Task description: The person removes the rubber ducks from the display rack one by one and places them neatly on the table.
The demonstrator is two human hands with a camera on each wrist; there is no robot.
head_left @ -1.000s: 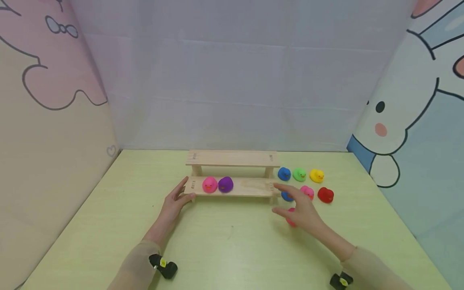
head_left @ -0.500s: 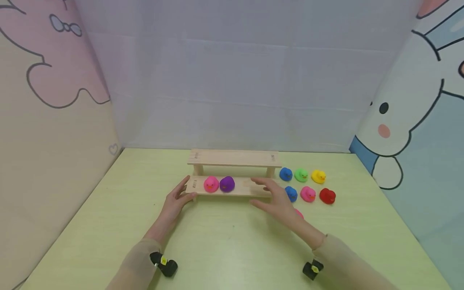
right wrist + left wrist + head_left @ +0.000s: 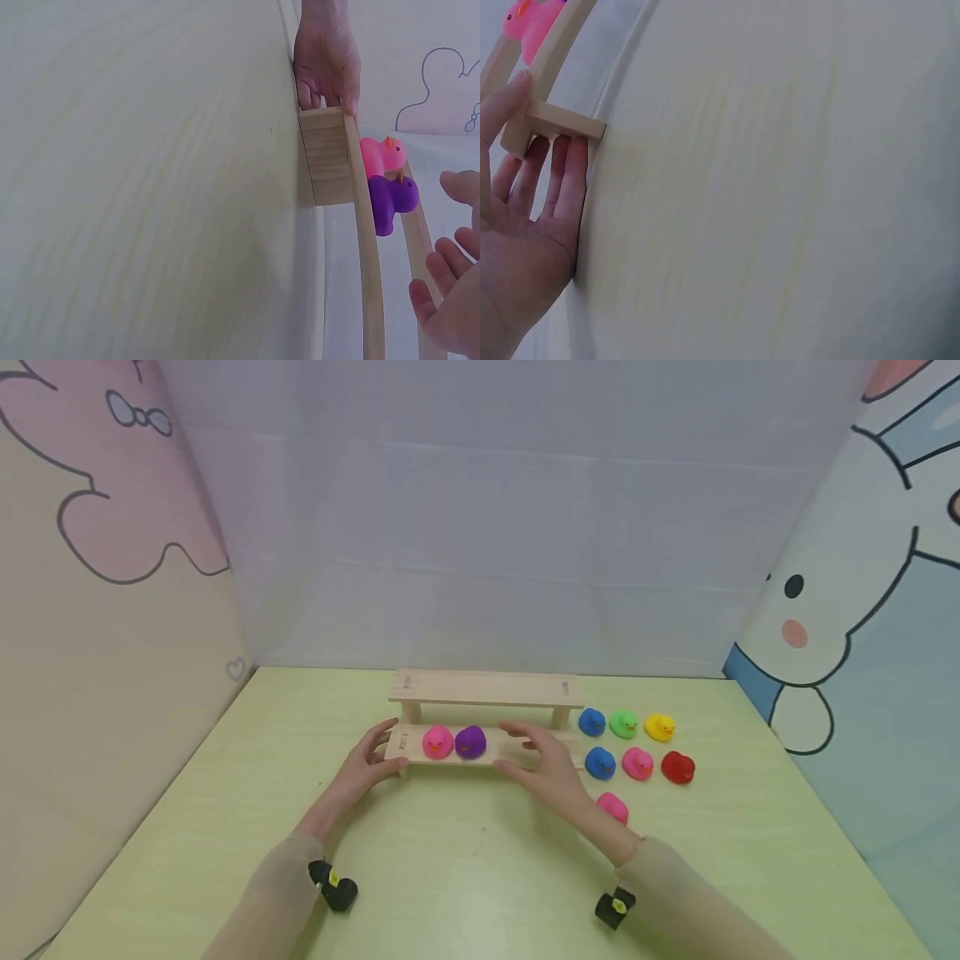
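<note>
A two-tier wooden shelf (image 3: 483, 687) stands on the table. On its lower board a pink rubber duck (image 3: 438, 742) and a purple rubber duck (image 3: 471, 742) sit side by side near the left end. My left hand (image 3: 365, 768) holds that left end, thumb at the front corner and fingers toward the back; the left wrist view has its fingertips against the shelf's leg (image 3: 566, 120). Over the lower board, right of the purple duck, my right hand (image 3: 543, 768) hovers with thumb and fingers spread and nothing between them. It hides part of the board.
Right of the shelf lie loose ducks: two blue (image 3: 592, 722), a green one (image 3: 624, 724), a yellow one (image 3: 660, 727), a pink one (image 3: 638, 764) and a red one (image 3: 678, 767). Another pink duck (image 3: 612, 808) lies nearer, beside my right forearm. Printed cloth walls surround the table.
My right hand has moved left, from beside the loose ducks to over the lower board near the purple duck. The left hand stays at the shelf's left end.
</note>
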